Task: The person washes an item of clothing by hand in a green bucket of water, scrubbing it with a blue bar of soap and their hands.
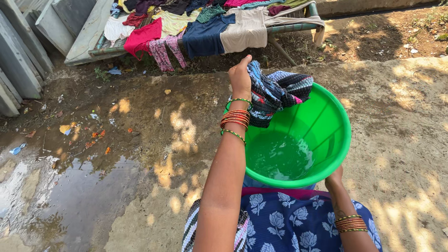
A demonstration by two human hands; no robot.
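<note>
My left grip (241, 77) is clamped on a wet knitted cloth (276, 93), the fingers bunched tight around one gathered end. The cloth hangs from that fist over the far left rim of the green basin (338, 154), above the water and clear of it. My right grip (334, 177) is closed on the basin's near rim, fingers curled under the edge, holding it tilted toward me against my blue flowered skirt (284, 219).

The cloth is thick and ribbed, striped in dark blue, pale blue, black and white with small flecks of red and pink, crumpled into a heavy fold. The basin is round, bright green plastic, with shallow clear water pooled in its lower half.

To the left of the basin the bare ground is damp, with a muddy puddle (74, 196) and scraps of litter. Beyond the basin, well apart from it, stands a cot (291, 27) draped with laundry: red, pink, navy, beige and yellow pieces. Grey slabs (28, 46) lean at the far left.
</note>
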